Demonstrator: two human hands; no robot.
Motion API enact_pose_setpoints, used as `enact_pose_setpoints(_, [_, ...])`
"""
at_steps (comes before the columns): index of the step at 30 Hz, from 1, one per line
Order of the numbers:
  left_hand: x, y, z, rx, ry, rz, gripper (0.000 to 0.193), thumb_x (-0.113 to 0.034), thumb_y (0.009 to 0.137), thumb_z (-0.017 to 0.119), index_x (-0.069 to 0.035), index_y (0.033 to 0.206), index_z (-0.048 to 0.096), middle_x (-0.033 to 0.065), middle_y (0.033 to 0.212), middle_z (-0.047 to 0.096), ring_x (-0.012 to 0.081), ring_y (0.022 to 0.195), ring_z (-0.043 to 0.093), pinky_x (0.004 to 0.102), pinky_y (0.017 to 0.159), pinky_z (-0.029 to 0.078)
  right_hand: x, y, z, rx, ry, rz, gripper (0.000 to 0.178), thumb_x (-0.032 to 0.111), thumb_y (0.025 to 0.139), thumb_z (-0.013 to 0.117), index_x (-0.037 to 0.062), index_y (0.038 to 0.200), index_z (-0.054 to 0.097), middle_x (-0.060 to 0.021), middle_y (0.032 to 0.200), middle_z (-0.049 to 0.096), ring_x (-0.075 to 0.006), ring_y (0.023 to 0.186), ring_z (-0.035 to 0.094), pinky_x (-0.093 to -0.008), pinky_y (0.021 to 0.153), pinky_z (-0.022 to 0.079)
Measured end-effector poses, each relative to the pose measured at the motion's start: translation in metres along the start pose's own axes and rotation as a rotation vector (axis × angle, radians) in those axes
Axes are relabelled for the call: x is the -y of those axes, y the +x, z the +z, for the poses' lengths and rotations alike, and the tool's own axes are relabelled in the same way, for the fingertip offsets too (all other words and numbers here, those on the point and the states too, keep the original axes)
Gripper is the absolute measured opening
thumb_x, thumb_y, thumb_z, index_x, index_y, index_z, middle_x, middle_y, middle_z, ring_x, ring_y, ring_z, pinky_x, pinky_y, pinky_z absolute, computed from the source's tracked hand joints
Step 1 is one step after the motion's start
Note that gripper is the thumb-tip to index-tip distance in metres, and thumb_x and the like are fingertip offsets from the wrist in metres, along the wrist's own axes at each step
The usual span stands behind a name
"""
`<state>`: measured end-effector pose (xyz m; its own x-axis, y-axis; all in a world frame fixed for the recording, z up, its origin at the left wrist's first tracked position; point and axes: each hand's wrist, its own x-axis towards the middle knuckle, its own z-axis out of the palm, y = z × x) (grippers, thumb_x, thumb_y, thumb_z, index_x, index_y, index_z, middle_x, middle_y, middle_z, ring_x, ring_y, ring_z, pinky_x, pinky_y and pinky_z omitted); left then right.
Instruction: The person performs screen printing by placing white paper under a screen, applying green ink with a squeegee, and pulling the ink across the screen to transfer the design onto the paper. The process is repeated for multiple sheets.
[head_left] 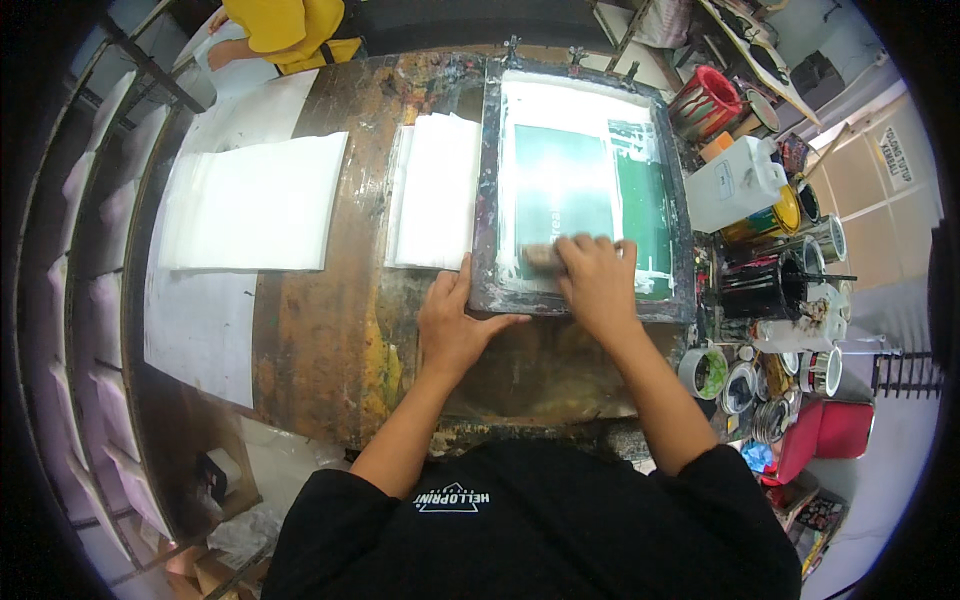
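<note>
Green-and-white mesh (570, 190) in a dark, paint-caked frame (487, 200), lying on the right part of the stained tabletop (320, 340). Right hand (598, 285) over lower part of mesh, fingers look clamped on a brownish-grey block (543, 258); blurred, so exact grip and blade contact can't tell. Left hand (447, 325) at frame's near left corner: thumb and index apart, one up the left side, one along the near edge; whether it presses down, can't tell. To do this well, I'd say: even pressure across the block's full width, one constant tilt, straight smooth passes, no stopping mid-mesh; left hand should steady the corner so the frame doesn't shift. Smears near the mesh edges look uneven, probably worth gathering in. Narrow white paper stack (440, 190) just left of frame, wider stack (260, 205) further left; fingers should stay clean of both. White jug (735, 185) and red can (706, 103) right of frame, mind the elbow.
</note>
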<state>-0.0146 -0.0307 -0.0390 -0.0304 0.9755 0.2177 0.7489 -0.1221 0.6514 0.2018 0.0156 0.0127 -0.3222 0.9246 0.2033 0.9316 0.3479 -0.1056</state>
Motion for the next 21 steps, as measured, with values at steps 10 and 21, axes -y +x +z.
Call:
enact_pose_setpoints(10, [-0.004, 0.004, -0.008, -0.056, -0.044, 0.062, 0.111, -0.048, 0.055, 0.100, -0.001, 0.147, 0.059, 0.0110, 0.096, 0.060, 0.0256, 0.093, 0.059, 0.0408, 0.083, 0.051, -0.103, 0.213, 0.023, 0.169, -0.010, 0.019, 0.039, 0.030, 0.089, 0.065, 0.0166, 0.126, 0.068, -0.0116, 0.115, 0.075, -0.0340, 0.108, 0.071, -0.0623, 0.094, 0.045])
enact_pose_setpoints(21, [-0.004, 0.001, -0.004, -0.089, -0.129, 0.102, 0.112, -0.053, 0.066, 0.094, 0.000, 0.154, 0.049, 0.0097, 0.075, 0.058, 0.0241, 0.069, 0.055, 0.0383, 0.067, 0.047, -0.068, 0.119, 0.018, -0.069, -0.115, -0.046, 0.030, 0.024, 0.085, 0.071, 0.0143, 0.112, 0.063, -0.0106, 0.097, 0.070, -0.0329, 0.093, 0.069, -0.0530, 0.084, 0.048])
